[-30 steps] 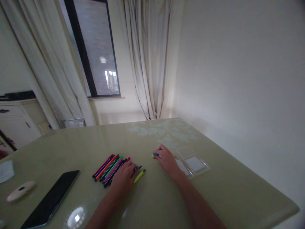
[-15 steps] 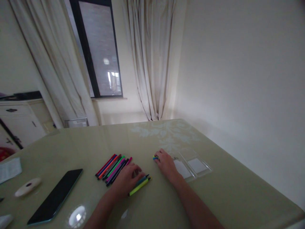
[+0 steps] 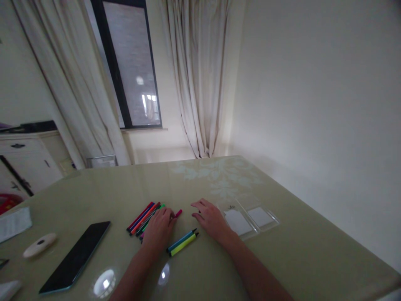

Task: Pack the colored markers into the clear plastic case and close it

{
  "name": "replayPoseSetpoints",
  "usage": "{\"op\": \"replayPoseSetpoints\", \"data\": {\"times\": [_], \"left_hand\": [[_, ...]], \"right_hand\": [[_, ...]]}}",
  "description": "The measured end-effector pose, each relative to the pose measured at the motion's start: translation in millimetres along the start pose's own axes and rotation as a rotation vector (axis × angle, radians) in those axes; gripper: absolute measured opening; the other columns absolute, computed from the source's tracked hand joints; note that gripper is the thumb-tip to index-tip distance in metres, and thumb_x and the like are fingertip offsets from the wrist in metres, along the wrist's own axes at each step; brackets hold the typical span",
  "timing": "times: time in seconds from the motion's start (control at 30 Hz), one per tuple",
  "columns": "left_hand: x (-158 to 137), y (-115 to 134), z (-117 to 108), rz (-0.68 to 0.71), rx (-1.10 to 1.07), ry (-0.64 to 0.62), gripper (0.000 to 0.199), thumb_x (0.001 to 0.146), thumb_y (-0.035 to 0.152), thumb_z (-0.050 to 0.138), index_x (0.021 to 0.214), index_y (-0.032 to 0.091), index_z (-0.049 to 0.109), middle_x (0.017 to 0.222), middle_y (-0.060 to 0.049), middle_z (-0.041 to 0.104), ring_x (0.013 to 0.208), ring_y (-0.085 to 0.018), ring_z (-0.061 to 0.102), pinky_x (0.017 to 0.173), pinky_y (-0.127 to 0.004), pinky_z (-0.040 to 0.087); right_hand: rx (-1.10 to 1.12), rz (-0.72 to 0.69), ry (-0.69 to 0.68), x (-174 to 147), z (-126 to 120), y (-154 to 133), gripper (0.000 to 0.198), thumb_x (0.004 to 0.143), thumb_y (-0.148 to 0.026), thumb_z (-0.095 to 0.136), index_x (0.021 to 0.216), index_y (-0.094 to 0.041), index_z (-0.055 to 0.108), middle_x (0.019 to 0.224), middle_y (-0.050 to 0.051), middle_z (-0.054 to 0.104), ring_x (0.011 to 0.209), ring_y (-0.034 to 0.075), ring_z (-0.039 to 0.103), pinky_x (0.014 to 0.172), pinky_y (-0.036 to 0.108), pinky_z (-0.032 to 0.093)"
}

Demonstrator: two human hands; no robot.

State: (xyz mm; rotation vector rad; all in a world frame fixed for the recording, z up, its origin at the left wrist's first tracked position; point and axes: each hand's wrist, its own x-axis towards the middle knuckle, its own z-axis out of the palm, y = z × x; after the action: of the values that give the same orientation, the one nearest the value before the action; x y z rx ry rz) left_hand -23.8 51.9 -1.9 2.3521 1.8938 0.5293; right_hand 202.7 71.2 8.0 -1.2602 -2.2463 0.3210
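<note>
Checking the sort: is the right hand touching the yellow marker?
Apart. The head view shows bare table between the right hand and the yellow marker.

Left hand (image 3: 159, 229) now over pen bundle (image 3: 144, 217); right hand (image 3: 210, 218) emptied.

Dim indoor shot with soft, flat light and wide-angle bending.

The room is underlit and slightly grainy; the window (image 3: 133, 67) is dark and only mirrors small indoor lamps. The glossy tabletop (image 3: 300, 251) throws back two pale glare spots near its near edge and a faint sheen toward its far edge. Shadows under the left hand (image 3: 159, 230) and right hand (image 3: 211, 218) are weak and diffuse. Straight lines lean and bow toward the frame edges, where detail softens.
</note>
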Motion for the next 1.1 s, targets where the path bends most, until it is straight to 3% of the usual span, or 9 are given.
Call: {"op": "replayPoseSetpoints", "data": {"times": [0.13,0.33,0.47,0.57,0.67,0.9,1.1], "left_hand": [[0.2,8.1,-3.8,0.036,-0.056,-0.044,0.017,0.095,0.017,0.050,0.101,0.019,0.066,0.106,-0.010,0.068,0.107,-0.027,0.060,0.097,-0.041,0.045],[-2.8,28.0,0.2,0.140,-0.301,0.012,0.023,0.103,0.030,0.040,0.104,0.023,0.063,0.109,-0.008,0.065,0.099,-0.022,0.064,0.091,-0.036,0.049],[-4.9,29.5,0.6,0.121,-0.312,-0.058,0.027,0.106,0.031,0.033,0.111,0.025,0.058,0.106,-0.006,0.068,0.093,-0.020,0.067,0.081,-0.030,0.047],[-3.6,20.8,-3.9,0.012,-0.272,-0.096,0.028,0.106,0.033,0.030,0.111,0.025,0.057,0.098,-0.005,0.071,0.087,-0.021,0.068,0.074,-0.030,0.045],[-1.9,11.9,-7.3,0.027,-0.283,-0.057,0.026,0.104,0.037,0.037,0.105,0.023,0.059,0.102,-0.007,0.071,0.092,-0.023,0.067,0.078,-0.032,0.045],[-2.2,8.7,-8.4,0.114,-0.290,-0.138,0.022,0.094,0.037,0.055,0.086,0.021,0.067,0.091,-0.005,0.069,0.084,-0.021,0.064,0.074,-0.031,0.045],[-0.1,-14.9,-10.6,-0.148,-0.062,0.083,0.024,0.098,0.035,0.047,0.097,0.019,0.065,0.106,-0.011,0.070,0.098,-0.027,0.066,0.088,-0.038,0.048]], "right_hand": [[-0.022,-0.054,-0.056,-0.1,2.3,-6.1,0.038,0.101,-0.023,0.056,0.138,-0.023,0.061,0.132,0.008,0.066,0.122,0.020,0.059,0.106,0.030,0.044],[-0.103,-0.115,-0.096,2.9,7.7,-8.5,0.022,0.103,-0.026,0.056,0.113,-0.023,0.075,0.103,0.006,0.074,0.100,0.018,0.066,0.091,0.026,0.047],[-0.134,-0.191,-0.069,4.3,-8.5,1.9,0.021,0.101,-0.024,0.059,0.113,-0.026,0.076,0.102,0.005,0.076,0.100,0.019,0.066,0.093,0.029,0.046],[-0.071,-0.064,0.081,3.5,-32.0,19.6,0.025,0.099,-0.018,0.057,0.114,-0.025,0.076,0.106,0.006,0.076,0.102,0.020,0.066,0.096,0.032,0.047],[-0.007,0.085,0.240,2.2,-47.4,35.4,0.022,0.097,-0.023,0.060,0.110,-0.023,0.078,0.108,0.008,0.072,0.103,0.021,0.064,0.095,0.034,0.048],[-0.086,0.148,-0.032,2.2,-25.2,31.1,0.016,0.089,-0.018,0.070,0.104,-0.020,0.073,0.104,0.005,0.069,0.100,0.020,0.063,0.088,0.028,0.045],[-0.131,0.181,-0.058,1.5,-16.4,24.4,0.007,0.091,-0.014,0.065,0.093,-0.020,0.069,0.100,0.004,0.069,0.094,0.019,0.064,0.082,0.026,0.044]]}}
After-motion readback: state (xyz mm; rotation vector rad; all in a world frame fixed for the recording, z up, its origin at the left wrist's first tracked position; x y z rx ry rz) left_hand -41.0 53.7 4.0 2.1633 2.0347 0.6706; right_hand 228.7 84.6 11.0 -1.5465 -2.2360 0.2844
